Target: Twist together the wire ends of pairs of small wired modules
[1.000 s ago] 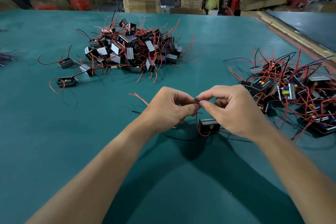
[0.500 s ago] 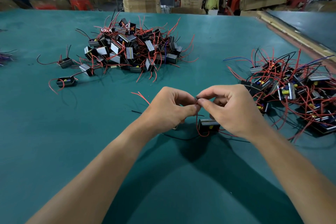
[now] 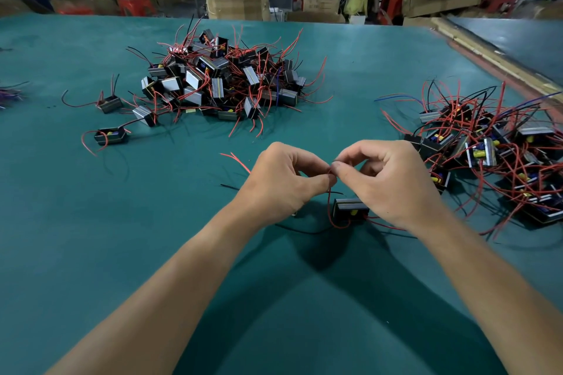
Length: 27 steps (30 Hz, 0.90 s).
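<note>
Red wire ends [image 3: 331, 173] are pinched between thumb and forefinger of both hands, right above the module [image 3: 350, 208]. The left hand [image 3: 283, 179] is curled tight on them from the module's left, the right hand [image 3: 393, 179] is closed on them from its right, and the fingertips of the two are pressed together. The module, black with a yellow part showing, is seen lying on the green counter [image 3: 152, 253] just below the pinch, partly tucked under the right hand. A red lead is looped from its left side up into the pinch. A black wire [image 3: 304, 230] is trailed across the counter just nearer than the module. Well beyond the module, to the left, a big pile [image 3: 219, 82] of modules is heaped. To the module's right a second heap [image 3: 493, 146] is spread in a tangle of red wires. Cardboard boxes [image 3: 237, 4] are stacked far behind.
</note>
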### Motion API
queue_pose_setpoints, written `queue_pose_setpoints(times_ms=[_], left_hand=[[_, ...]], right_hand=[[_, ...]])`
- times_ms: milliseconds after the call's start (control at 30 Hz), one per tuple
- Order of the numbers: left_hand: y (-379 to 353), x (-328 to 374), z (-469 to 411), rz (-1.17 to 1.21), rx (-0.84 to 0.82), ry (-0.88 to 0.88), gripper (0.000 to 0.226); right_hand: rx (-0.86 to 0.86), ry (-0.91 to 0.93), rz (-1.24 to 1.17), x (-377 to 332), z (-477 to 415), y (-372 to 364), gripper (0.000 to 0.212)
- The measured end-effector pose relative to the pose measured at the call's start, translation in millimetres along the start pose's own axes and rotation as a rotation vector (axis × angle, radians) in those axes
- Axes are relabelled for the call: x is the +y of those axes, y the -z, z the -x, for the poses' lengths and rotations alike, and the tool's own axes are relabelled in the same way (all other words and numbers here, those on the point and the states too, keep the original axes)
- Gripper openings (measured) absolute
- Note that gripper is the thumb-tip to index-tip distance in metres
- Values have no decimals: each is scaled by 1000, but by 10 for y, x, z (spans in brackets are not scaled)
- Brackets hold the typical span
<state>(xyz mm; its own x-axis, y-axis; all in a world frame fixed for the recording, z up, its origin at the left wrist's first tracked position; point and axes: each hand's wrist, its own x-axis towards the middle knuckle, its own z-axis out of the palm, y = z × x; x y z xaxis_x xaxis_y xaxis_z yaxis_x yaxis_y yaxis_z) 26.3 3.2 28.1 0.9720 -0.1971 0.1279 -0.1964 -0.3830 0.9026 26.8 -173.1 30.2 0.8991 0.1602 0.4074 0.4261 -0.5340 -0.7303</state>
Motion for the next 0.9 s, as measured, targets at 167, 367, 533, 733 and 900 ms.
queue_pose_setpoints(times_ms=[167,367,533,733,900], left_hand=[[-45,6,13,26,19,29,6],[-8,15,-3,120,-45,81,12],[-19,18,-12,136,-39,88,12],[-27,19,-12,129,-16,93,8],[-30,21,-16,124,-14,90,10]], right_hand=[[-33,-13,-23,-3,-1,-2,18],[-27,-13,-50,-3,-15,-3,18],[-26,-22,-38,14,-19,11,18],[-34,-37,-31,9,-26,19,19],[-46,-65,-57,-11,-24,30,18]])
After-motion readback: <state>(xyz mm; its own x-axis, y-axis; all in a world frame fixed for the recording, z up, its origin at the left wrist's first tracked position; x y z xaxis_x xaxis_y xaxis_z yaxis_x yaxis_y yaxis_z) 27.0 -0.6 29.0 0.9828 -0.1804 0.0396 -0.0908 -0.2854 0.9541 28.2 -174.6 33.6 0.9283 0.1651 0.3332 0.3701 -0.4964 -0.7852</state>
